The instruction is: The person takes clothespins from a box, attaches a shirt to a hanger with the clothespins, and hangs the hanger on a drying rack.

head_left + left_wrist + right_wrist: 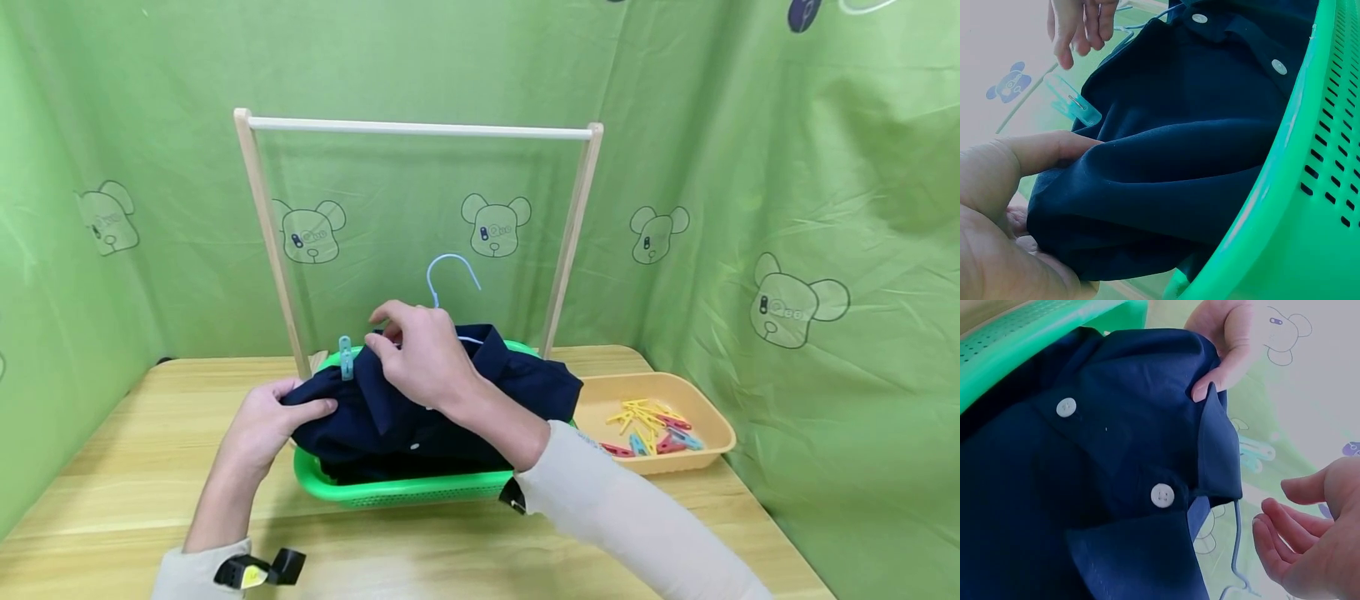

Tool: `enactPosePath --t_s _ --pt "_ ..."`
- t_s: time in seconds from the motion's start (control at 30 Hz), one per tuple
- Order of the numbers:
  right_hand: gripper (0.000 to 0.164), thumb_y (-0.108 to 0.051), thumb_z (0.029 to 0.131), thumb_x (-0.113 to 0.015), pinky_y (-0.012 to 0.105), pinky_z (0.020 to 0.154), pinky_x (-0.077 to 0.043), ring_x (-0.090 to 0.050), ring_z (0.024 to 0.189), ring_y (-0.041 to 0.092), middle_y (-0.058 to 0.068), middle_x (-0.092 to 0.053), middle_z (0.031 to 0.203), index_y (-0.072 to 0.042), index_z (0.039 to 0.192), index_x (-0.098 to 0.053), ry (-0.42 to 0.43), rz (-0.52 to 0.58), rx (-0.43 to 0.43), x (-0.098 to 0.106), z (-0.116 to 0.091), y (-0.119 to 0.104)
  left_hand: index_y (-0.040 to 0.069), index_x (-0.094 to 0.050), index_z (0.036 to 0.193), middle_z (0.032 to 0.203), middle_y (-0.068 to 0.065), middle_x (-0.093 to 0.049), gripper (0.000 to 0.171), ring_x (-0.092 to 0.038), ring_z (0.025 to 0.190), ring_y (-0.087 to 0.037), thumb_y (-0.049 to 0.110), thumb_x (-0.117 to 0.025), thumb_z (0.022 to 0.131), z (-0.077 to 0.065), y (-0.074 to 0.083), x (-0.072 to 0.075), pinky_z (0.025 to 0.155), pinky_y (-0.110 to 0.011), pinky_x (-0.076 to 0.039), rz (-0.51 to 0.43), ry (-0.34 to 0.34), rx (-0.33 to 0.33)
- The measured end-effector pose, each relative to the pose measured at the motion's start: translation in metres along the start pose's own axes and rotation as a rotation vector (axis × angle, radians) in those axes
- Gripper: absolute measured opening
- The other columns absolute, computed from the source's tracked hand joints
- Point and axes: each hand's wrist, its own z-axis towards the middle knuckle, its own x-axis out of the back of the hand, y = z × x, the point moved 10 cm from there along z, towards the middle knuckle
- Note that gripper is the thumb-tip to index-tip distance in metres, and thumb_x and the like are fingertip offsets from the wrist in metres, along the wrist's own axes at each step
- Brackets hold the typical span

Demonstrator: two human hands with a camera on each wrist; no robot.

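Note:
A dark navy shirt [465, 417] with white buttons lies over a green basket [390, 493]. Out of its collar rises the hook of a light-blue hanger [450, 257]. My left hand [258, 425] pinches the shirt at its left shoulder, thumb on top. Close to that grip, a teal clothespin [346, 360] is clipped upright on the fabric; the left wrist view shows the same clothespin [1072, 101]. Over the collar hovers my right hand [423, 354], and in the right wrist view this hand [1310, 531] holds nothing, its fingers slightly bent beside the hanger wire [1237, 544].
A wooden rack with a white crossbar [420, 128] stands behind the basket. To the right is an orange tray [600, 392] containing several yellow, red and blue clothespins [652, 429]. Green curtain [420, 67] surrounds the wooden table [135, 450].

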Motion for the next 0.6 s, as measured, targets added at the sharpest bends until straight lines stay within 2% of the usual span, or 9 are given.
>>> enactPosePath --t_s 0.27,0.6 --pt "0.017 -0.019 0.098 -0.066 0.031 0.076 -0.055 -0.07 0.083 0.014 0.001 -0.076 0.091 -0.012 0.112 -0.072 0.032 0.0 -0.024 0.016 -0.006 0.011 0.008 -0.067 0.086 0.082 0.005 -0.063 0.019 -0.056 0.086 -0.014 0.023 -0.08 0.086 0.0 -0.001 -0.001 0.078 -0.027 -0.047 -0.005 0.002 0.006" --pt "0.012 -0.014 0.097 -0.064 0.029 0.065 -0.05 -0.06 0.064 0.009 -0.002 -0.07 0.073 -0.01 0.097 -0.075 0.167 0.086 0.027 0.044 -0.01 0.026 0.009 -0.066 0.085 0.084 0.004 -0.062 0.02 -0.054 0.089 -0.018 0.023 -0.079 0.086 0.001 -0.003 -0.001 0.08 -0.03 -0.046 0.016 0.004 0.022"
